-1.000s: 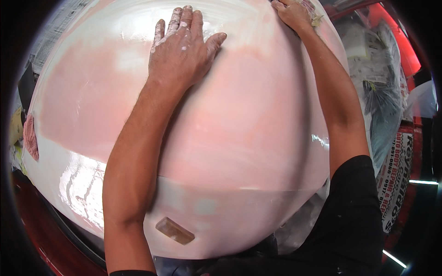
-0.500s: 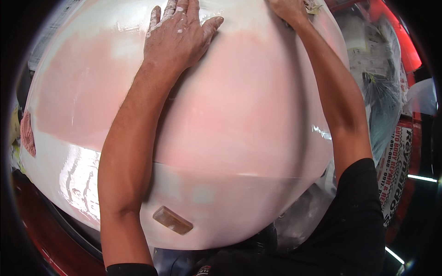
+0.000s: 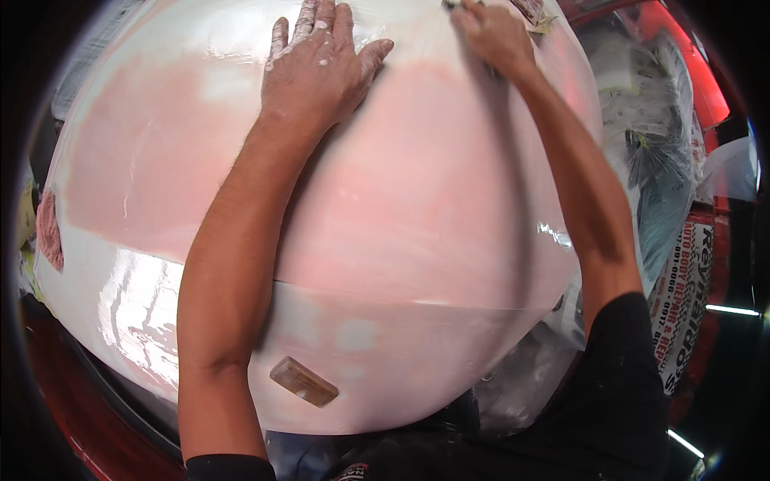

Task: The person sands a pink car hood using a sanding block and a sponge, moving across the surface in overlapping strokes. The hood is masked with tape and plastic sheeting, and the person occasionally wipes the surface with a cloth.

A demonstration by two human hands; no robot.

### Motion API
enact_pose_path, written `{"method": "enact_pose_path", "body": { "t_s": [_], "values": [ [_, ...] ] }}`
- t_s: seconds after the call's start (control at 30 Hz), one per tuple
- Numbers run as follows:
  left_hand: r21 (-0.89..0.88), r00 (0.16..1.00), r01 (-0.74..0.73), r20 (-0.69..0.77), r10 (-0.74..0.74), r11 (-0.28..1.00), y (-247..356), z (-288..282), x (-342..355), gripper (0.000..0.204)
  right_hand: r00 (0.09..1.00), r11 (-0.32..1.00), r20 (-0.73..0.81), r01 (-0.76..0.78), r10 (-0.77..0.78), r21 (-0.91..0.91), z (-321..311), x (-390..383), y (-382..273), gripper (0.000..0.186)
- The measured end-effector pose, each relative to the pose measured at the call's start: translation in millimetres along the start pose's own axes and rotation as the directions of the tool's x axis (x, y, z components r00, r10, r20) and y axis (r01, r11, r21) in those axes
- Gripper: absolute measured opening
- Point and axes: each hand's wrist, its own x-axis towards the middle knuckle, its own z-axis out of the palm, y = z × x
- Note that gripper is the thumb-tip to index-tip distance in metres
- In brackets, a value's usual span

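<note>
Work on the curved pink-and-white panel (image 3: 401, 200) looks like a rubbing step: the right hand (image 3: 493, 36), near the view's top edge, curls its fingers around a small dark piece (image 3: 451, 4), mostly hidden, while the left hand (image 3: 321, 68) lies flat, fingers slightly spread. The next stroke would call for light, even pressure. The panel stretches beneath both hands; a brown block (image 3: 304, 381) rests on its near end, well apart from them.

There are two hands (image 3: 317, 78) (image 3: 496, 40), one panel (image 3: 401, 200), one brown block (image 3: 304, 381), one pink cloth (image 3: 48, 231).
</note>
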Motion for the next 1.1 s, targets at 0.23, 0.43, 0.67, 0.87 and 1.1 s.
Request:
{"method": "enact_pose_path", "body": {
  "t_s": [0.23, 0.43, 0.67, 0.87, 1.1],
  "values": [
    [-0.026, 1.000, -0.011, -0.005, 0.011, 1.000, 17.9, -16.9, -1.9, 0.075, 0.993, 0.993, -0.116, 0.010, 0.003, 0.116, -14.9, 4.9, 20.0, 0.044],
    [0.026, 1.000, -0.027, -0.014, 0.027, 0.999, 2.1, 3.4, 0.3, 0.076, 0.995, 0.994, -0.092, 0.054, -0.045, 0.094, 2.6, -13.9, 12.4, 0.047],
    [-0.068, 0.999, 0.021, 0.050, -0.017, 0.997, 22.0, -22.3, -4.8, 0.076, 0.964, 0.969, -0.200, 0.205, -0.175, 0.141, 0.0, 3.2, 40.3, 0.049],
    [-0.038, 0.986, -0.035, -0.162, 0.028, 0.999, 3.9, 9.6, -1.7, 0.075, 0.995, 0.988, -0.079, -0.050, 0.062, 0.148, 11.1, 7.1, 20.3, 0.049],
    [0.031, 0.995, -0.003, -0.101, 0.006, 1.000, -1.5, 4.0, -2.9, 0.076, 0.836, 0.830, -0.261, 0.531, -0.482, 0.171, -6.7, -107.4, 5.1, 0.043]
  ]
}}
